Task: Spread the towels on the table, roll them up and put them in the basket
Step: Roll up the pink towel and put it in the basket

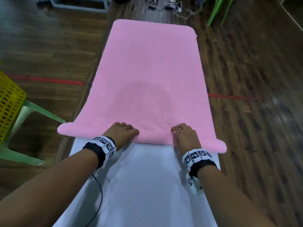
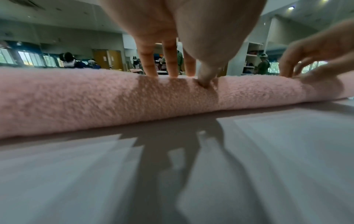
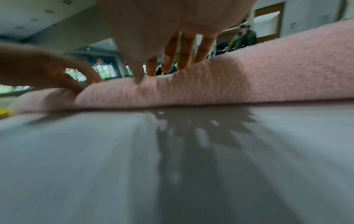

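Pink towel [image 1: 150, 76] lies lengthwise on the white bench [image 1: 147, 185], its near end turned into a low roll. Both hands are down on that roll: left hand [image 1: 122, 132] left of centre, fingers [image 2: 147, 60] planted straight on top, thumb dug in; right hand [image 1: 184, 135] just beside it, fingers curved onto the fold, though blur hides how firmly they grip. Yellow basket [image 1: 8, 102] sits on a green stool [image 1: 27, 112] off to the left
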